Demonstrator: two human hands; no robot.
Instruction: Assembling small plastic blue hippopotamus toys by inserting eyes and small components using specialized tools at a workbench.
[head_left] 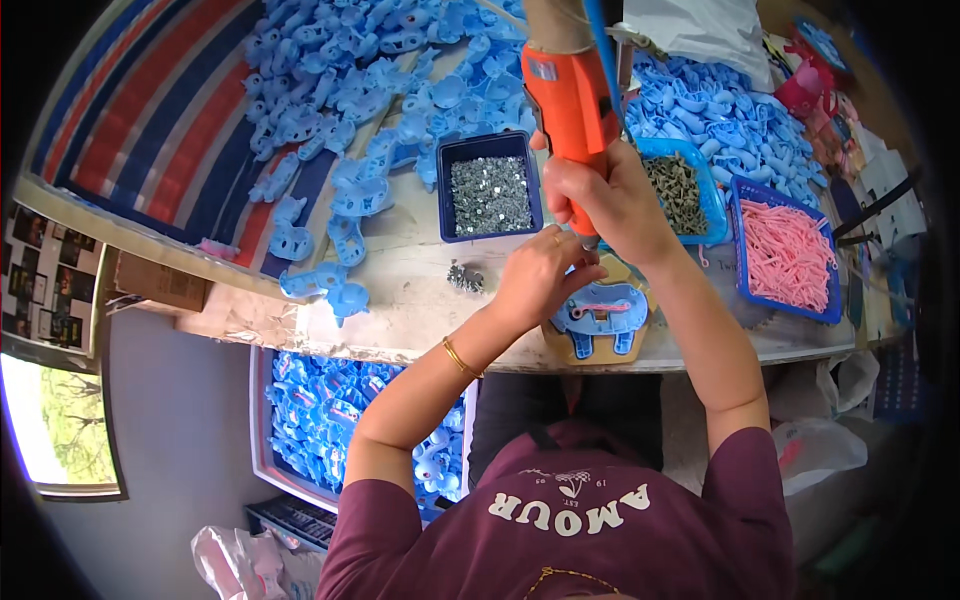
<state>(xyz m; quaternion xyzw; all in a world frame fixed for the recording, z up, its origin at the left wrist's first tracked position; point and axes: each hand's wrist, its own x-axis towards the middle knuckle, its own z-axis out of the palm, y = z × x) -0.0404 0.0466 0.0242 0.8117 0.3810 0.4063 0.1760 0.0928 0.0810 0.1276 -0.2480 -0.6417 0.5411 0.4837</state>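
My right hand is wrapped round the orange electric screwdriver, which hangs upright with its bit pointing down. At the bit's tip my left hand is closed in a pinch; what its fingers hold is too small or hidden to name. Just under the bit, a blue plastic toy shell lies in a tan holding block at the table's near edge. A pink plastic strip sits inside the shell. My left fingers cover part of the shell's upper left.
Behind my hands stand a dark blue tray of small metal parts, a light blue tray of screws and a blue basket of pink strips. Blue shells heap at left, others at right. A crate of blue pieces stands below.
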